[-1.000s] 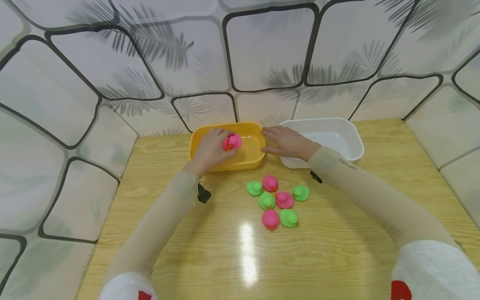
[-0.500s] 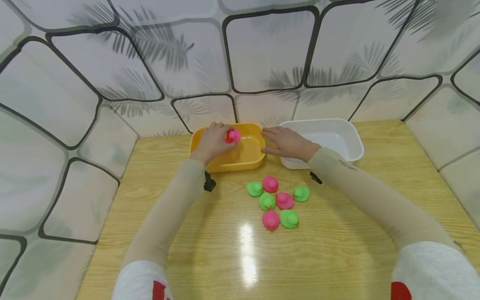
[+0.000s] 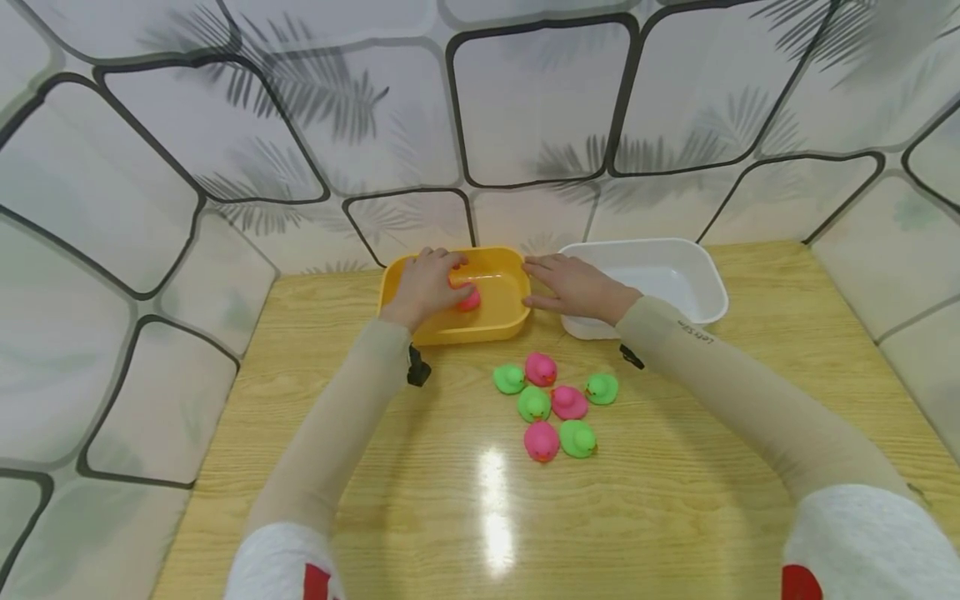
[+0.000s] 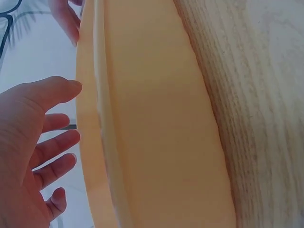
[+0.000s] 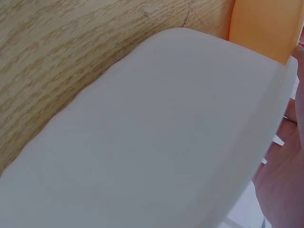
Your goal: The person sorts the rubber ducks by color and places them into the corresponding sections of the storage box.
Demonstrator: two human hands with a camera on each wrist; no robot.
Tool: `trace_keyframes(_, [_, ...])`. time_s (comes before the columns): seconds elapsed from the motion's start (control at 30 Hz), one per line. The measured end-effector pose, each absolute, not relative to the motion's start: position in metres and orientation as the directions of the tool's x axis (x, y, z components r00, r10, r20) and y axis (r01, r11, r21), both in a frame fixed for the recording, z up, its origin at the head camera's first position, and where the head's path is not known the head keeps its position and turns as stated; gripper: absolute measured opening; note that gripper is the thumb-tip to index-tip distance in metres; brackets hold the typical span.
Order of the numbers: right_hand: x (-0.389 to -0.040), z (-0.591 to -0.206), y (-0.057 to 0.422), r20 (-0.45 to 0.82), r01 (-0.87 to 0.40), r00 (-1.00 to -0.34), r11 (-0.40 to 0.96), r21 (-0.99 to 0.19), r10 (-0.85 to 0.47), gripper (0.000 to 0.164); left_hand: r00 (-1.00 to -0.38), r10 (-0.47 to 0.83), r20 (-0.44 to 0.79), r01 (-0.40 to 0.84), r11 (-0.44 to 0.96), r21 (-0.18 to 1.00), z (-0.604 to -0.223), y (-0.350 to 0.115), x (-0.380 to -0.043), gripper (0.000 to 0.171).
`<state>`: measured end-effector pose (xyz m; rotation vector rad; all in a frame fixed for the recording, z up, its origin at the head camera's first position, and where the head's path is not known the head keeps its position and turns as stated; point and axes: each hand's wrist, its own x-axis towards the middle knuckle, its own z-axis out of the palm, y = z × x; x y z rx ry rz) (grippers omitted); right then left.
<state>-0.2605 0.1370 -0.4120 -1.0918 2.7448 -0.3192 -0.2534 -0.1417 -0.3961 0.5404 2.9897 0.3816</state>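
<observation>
My left hand [image 3: 423, 285] hovers over the yellow tub [image 3: 501, 310], thumb and fingers apart. In the left wrist view the left hand [image 4: 23, 147] holds nothing, its fingers loosely bent beside the tub's rim [image 4: 102, 95]. A pink rubber duck [image 3: 469, 300] lies inside the tub below the thumb, partly hidden by the hand. Reaching across the left end of the white tub [image 3: 675, 279], my right hand [image 3: 576, 287] has its fingers extended, with fingertips at the yellow tub's right rim. The right wrist view shows part of that hand [image 5: 282, 175] behind the white tub's wall [image 5: 156, 123].
Several green and pink rubber ducks lie grouped on the wooden table [image 3: 442, 500] in front of the tubs, among them a green duck [image 3: 578, 438] and a pink duck [image 3: 542, 440]. A patterned wall covering [image 3: 540, 100] rises right behind both tubs.
The left hand moved slightly right, then let go of the pink duck, which now lies lower in the yellow tub. The right hand stays in place.
</observation>
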Motion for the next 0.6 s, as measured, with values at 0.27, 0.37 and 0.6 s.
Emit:
trace_keyframes(0.27, [-0.260, -0.412, 0.137, -0.070, -0.664, -0.712, 0.702, -0.256, -0.699, 0.073, -0.920, 0.392, 0.017, 0.376, 0.869, 0.323, -0.394, -0.145, -0.240, 0.045])
trace_keyframes(0.37, [-0.260, -0.411, 0.138, -0.062, -0.669, -0.708, 0.697, -0.259, -0.703, 0.073, -0.914, 0.403, 0.038, 0.390, 0.853, 0.346, -0.392, -0.144, -0.233, 0.041])
trace_keyframes(0.6, [-0.263, -0.416, 0.139, -0.063, -0.667, -0.712, 0.701, -0.251, -0.700, 0.073, -0.887, 0.447, 0.117, 0.460, 0.831, 0.312, -0.390, -0.141, -0.215, 0.038])
